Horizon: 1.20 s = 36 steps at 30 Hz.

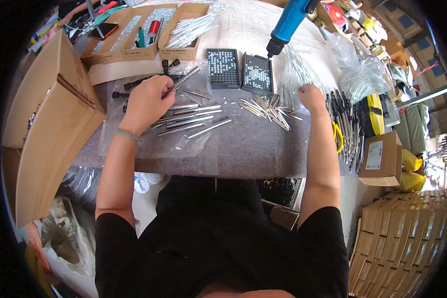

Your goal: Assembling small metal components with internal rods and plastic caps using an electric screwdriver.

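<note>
My left hand (151,97) is closed around a silver metal tube (187,77), which points up and to the right. Below it, several similar metal tubes (193,119) lie on a clear plastic bag (149,144). My right hand (312,98) has its fingers drawn together beside a spread of thin, pale rods (297,69); what it pinches, if anything, is hidden. Between the hands lie pointed metal pieces (270,110). Behind these, two black perforated trays, one on the left (223,82) and one on the right (258,59), hold small white pieces.
A blue power screwdriver (288,25) hangs tip-down above the right tray. Cardboard boxes (184,53) with thin parts line the back left; a large carton (59,119) stands at far left. Black pen-like pieces (350,129) and yellow-handled scissors (337,136) lie beyond my right forearm.
</note>
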{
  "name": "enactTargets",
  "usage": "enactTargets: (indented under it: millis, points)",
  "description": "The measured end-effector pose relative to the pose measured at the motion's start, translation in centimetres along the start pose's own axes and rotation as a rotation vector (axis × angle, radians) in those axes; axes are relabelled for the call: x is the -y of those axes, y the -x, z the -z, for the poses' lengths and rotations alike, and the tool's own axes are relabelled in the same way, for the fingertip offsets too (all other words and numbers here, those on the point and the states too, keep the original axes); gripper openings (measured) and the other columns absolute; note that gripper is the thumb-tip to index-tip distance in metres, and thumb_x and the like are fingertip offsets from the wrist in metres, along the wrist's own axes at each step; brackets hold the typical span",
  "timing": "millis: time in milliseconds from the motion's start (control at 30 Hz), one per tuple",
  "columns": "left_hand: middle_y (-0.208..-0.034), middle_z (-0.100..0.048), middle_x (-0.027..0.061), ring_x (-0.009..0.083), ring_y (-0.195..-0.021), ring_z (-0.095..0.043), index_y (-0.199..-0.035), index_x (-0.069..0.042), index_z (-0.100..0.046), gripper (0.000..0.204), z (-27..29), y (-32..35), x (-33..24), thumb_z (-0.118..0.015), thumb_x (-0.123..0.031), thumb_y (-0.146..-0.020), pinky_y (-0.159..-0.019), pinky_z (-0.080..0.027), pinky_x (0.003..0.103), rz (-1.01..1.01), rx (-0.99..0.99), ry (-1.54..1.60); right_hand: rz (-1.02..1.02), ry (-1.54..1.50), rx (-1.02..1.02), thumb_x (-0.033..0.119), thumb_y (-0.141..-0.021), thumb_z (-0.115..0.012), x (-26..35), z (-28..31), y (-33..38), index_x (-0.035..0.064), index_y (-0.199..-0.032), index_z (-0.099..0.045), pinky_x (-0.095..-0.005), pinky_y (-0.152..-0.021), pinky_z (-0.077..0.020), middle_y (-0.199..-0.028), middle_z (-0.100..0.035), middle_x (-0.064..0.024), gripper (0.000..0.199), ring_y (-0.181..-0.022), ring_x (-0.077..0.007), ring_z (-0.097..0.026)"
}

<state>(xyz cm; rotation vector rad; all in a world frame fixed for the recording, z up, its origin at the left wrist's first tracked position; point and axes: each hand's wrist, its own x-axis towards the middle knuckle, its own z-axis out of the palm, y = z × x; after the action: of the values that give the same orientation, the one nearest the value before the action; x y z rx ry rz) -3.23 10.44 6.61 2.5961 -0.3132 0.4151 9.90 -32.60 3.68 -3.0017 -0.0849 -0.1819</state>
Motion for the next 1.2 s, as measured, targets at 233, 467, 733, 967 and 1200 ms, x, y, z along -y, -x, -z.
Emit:
enactTargets:
  millis: [233,467,733,967,1200]
  points:
    - [-0.075,-0.061,0.0058,0.0132,-0.067,-0.059,-0.090,-0.001,-0.062,0.015,-0.2,3.3,-1.5,-0.065,-0.004,-0.075,-0.063,-0.048,0.025,0.108,-0.210,0.472,-0.133,-0.175,0.162,0.022,-0.078,-0.054,1.0,-0.3,-2.6,0.0018,-0.101,-0.065,-0.0370,-0.083,-0.0477,-0.095,-0.065,-0.0218,0.033,-0.094,-0.0319,-0.063]
    - [-0.077,-0.062,0.0038,0.0094,-0.070,-0.059,-0.091,0.001,-0.061,0.016,-0.6,4.9,-3.3,-0.067,-0.003,-0.076,-0.065,-0.048,0.023,0.139,-0.206,0.662,-0.141,-0.157,0.143,0.030,-0.077,-0.056,1.5,-1.0,-3.7,0.0024,-0.103,-0.064,-0.0392,-0.088,-0.0455,-0.104,-0.063,-0.0221,0.038,-0.101,-0.0346,-0.059]
    - [-0.078,-0.058,0.0011,0.0075,-0.072,-0.055,-0.088,0.000,-0.060,0.014,-0.6,5.1,-4.3,-0.065,0.000,-0.075,-0.067,-0.047,0.023,0.128,-0.114,0.714,-0.205,-0.243,0.221,0.026,-0.077,-0.055,2.6,0.7,-4.8,0.0026,-0.100,-0.065,-0.0388,-0.080,-0.0485,-0.091,-0.066,-0.0192,0.034,-0.080,-0.0292,-0.066]
    - [-0.080,-0.062,0.0059,0.0117,-0.072,-0.060,-0.090,0.002,-0.060,0.017,-0.5,5.7,-4.7,-0.066,-0.002,-0.075,-0.067,-0.049,0.025,0.100,-0.138,0.715,-0.143,-0.131,0.196,0.031,-0.081,-0.049,3.3,-0.4,-5.8,0.0061,-0.104,-0.063,-0.0395,-0.086,-0.0463,-0.102,-0.064,-0.0207,0.036,-0.097,-0.0304,-0.062]
    - [-0.081,-0.059,0.0022,0.0078,-0.074,-0.056,-0.089,0.000,-0.059,0.014,-0.6,6.2,-5.0,-0.064,0.001,-0.076,-0.068,-0.047,0.023,0.139,-0.097,0.774,-0.166,0.001,-0.032,0.030,-0.083,-0.046,5.3,2.9,-3.8,0.0058,-0.106,-0.061,-0.0437,-0.085,-0.0446,-0.100,-0.063,-0.0233,0.036,-0.096,-0.0378,-0.060]
